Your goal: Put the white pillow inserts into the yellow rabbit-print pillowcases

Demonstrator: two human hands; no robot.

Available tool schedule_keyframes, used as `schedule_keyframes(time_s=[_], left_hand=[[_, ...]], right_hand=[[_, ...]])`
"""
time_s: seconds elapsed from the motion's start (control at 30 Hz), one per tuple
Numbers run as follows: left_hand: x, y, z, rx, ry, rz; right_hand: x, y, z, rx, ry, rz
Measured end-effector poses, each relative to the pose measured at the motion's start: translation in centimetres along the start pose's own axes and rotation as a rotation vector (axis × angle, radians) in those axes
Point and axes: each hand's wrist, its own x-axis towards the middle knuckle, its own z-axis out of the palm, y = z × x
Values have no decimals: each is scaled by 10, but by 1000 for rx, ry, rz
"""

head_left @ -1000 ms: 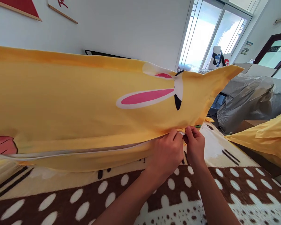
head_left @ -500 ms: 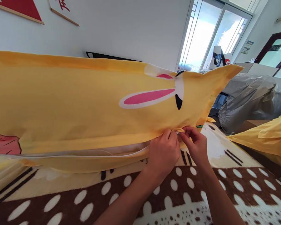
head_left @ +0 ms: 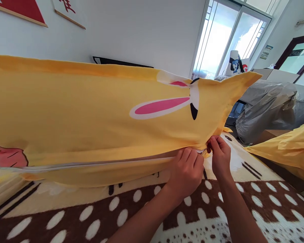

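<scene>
A long yellow pillow cover (head_left: 91, 111) with a printed rabbit ear and a pink patch stands on its side across the view. Along its lower edge runs a white zipper (head_left: 103, 162), with a narrow gap showing above it. My left hand (head_left: 187, 172) is closed on the zipper edge near the right end; its fingertips are hidden behind the knuckles. Just to its right, my right hand (head_left: 221, 156) pinches the cover's lower right corner at the zipper's end. Whether a zipper pull is between those fingers cannot be made out.
Beneath the cover lies a plush blanket (head_left: 205, 209) with brown and cream areas and white dots. More yellow fabric (head_left: 288, 148) is at the right. Behind it sits a bulky item in grey plastic (head_left: 268, 108). A window (head_left: 230, 37) is at the back.
Both hands have moved right along the zipper, my right hand up to the corner. The gap at the zipper has narrowed and its edge lies straighter.
</scene>
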Motion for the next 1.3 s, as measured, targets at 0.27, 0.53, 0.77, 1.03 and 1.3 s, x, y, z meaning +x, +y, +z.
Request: schedule_keyframes(time_s=[0.27,0.53,0.77,1.03,1.3], left_hand=[[-3,-6,4,-60,69,43],[-8,-10,10,-82,96,83],[-9,-9,10,-93,110,90],[-5,-14,3,-23,138,23],[-1,-14,-4,-90,95,-79]], right_hand=[[-5,-29,3,-226,-173,-228],[-4,-38,4,-533,-465,-394],[-5,-38,7,-422,-448,-365],[-8,-31,8,-573,-363,-455],[-2,-35,-18,-679,-581,-529]])
